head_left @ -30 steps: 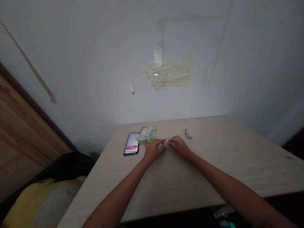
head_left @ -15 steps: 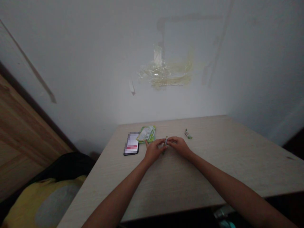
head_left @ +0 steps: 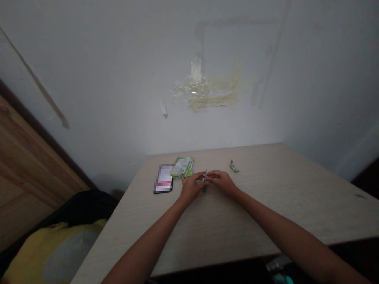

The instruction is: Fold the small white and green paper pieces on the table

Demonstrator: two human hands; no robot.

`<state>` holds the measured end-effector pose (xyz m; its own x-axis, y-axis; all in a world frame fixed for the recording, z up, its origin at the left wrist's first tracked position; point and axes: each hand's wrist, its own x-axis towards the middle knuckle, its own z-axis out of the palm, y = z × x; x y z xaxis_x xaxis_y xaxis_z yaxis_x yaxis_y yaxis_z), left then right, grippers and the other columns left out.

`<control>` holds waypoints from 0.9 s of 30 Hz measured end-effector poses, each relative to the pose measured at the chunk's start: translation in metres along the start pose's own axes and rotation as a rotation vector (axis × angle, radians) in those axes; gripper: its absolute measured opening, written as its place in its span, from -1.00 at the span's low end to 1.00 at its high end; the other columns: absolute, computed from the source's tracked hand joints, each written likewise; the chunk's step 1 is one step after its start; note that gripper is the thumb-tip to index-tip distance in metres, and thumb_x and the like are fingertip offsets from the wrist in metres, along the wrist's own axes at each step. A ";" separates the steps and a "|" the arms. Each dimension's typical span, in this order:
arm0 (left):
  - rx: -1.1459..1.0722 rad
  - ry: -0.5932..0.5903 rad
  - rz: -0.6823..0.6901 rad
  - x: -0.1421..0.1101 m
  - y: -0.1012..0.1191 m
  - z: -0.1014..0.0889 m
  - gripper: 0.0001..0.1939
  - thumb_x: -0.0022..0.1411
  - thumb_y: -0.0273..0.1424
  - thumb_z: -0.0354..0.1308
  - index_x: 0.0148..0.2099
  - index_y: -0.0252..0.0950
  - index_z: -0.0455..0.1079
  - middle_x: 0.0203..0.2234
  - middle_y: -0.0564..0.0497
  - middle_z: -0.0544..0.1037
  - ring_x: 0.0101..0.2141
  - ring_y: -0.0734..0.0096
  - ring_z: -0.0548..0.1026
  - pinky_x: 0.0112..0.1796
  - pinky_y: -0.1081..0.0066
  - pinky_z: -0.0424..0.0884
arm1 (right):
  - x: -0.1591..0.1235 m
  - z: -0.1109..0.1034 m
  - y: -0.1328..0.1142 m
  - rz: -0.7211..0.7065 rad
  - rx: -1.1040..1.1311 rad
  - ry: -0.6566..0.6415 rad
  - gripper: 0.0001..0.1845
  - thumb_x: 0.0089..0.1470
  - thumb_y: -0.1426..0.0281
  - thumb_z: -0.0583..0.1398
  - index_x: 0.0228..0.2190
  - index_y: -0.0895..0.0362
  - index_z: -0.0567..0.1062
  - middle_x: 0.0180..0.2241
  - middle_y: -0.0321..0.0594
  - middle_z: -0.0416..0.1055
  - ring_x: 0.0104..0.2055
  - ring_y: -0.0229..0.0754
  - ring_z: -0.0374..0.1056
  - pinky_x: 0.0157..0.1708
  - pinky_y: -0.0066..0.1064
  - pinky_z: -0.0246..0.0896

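Observation:
Between my two hands, just over the table, is a small green and white wrapper (head_left: 205, 176), mostly hidden by the fingers. My left hand (head_left: 192, 187) pinches it from the left with thumb and fingertips. From the right, the fingertips of my right hand (head_left: 222, 180) are closed on it too. Behind my left hand lie green and white packets (head_left: 182, 166), flat on the table. A twisted green and white wrapper piece (head_left: 234, 167) rests beyond my right hand, apart from it.
A phone (head_left: 164, 179) with a lit screen lies left of my left hand, against the packets. The pale wooden table (head_left: 257, 244) meets a wall (head_left: 118, 79) with old tape (head_left: 204, 92) on it. A yellow and grey cushion-like thing (head_left: 53, 252) is at lower left.
The small wrapper has turned more upright between my fingers, its green end now showing below them. Both hands stay in nearly the same place.

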<state>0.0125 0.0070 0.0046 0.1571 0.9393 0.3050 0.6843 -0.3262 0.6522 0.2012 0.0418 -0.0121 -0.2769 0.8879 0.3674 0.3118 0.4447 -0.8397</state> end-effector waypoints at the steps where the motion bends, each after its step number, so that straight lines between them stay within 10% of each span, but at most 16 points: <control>1: 0.005 0.003 0.003 0.000 -0.001 0.000 -0.53 0.17 -0.24 0.23 0.14 0.03 0.38 -0.05 0.03 0.59 -0.07 0.21 0.54 0.21 -0.29 -0.46 | 0.000 0.000 0.001 -0.005 -0.003 0.000 -0.65 -0.01 0.17 0.29 -0.23 0.13 0.61 -0.25 -0.10 0.60 -0.19 -0.03 0.53 -0.08 -0.18 0.39; 27: -0.120 0.012 -0.031 0.001 0.000 -0.007 -0.61 0.20 -0.25 0.19 0.09 -0.03 0.43 0.02 0.00 0.55 0.09 0.13 0.43 0.21 -0.25 -0.58 | 0.001 -0.007 0.003 -0.120 -0.144 0.074 -0.77 0.07 0.28 0.24 -0.23 0.04 0.64 -0.16 -0.11 0.57 -0.04 -0.03 0.45 0.07 -0.12 0.29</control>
<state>0.0083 0.0074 0.0098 0.1276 0.9481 0.2913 0.5983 -0.3079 0.7398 0.2086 0.0447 -0.0118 -0.2542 0.8314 0.4941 0.4086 0.5554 -0.7243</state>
